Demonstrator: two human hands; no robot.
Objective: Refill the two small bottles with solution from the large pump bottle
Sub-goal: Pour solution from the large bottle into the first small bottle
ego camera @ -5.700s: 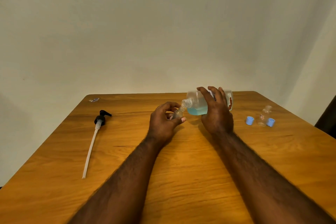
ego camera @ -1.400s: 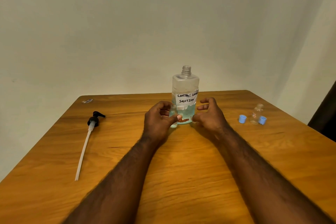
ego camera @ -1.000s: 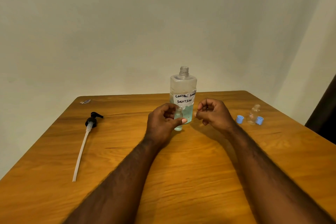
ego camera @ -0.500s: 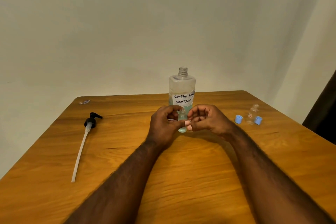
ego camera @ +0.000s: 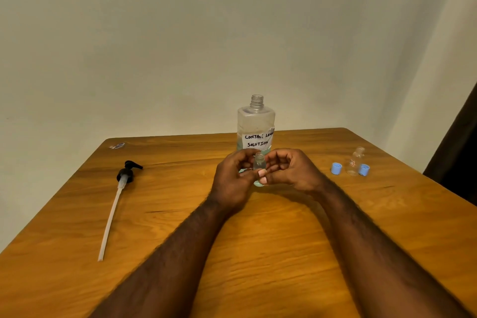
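Head cam view, so you're looking down along both forearms at a wooden tabletop point(ego camera: 258, 253). The left hand point(ego camera: 233, 181) is gripping the small bottle point(ego camera: 259, 162) about halfway between the left and right edges, a bit closer to the far edge than the near one. Its thumb lies across the front and its fingers are curled round the back. The right hand point(ego camera: 293, 171) closes on the same bottle from the other side, thumb tip pressed to the lower part and fingers bent in beside the neck. That bottle is upright with no cap on, and there's some bluish liquid at its bottom. Can't tell if its base is touching the wood or sitting just above it. Right behind the hands, the large bottle point(ego camera: 256, 124) stands upright with its threaded neck open and a handwritten label reading something like "contact lens solution". A little bluish liquid shows low in it, mostly hidden by the fingers. The pump head point(ego camera: 126, 175) lies flat over toward the left edge, with its long white tube running back toward the near edge. Near the right edge, the second small bottle point(ego camera: 356, 161) stands uncapped and looks empty. One blue cap point(ego camera: 336, 168) sits just left of it, and the other blue cap point(ego camera: 364, 169) is right against its right side. A tiny wrapper scrap point(ego camera: 117, 146) lies in the far left corner.
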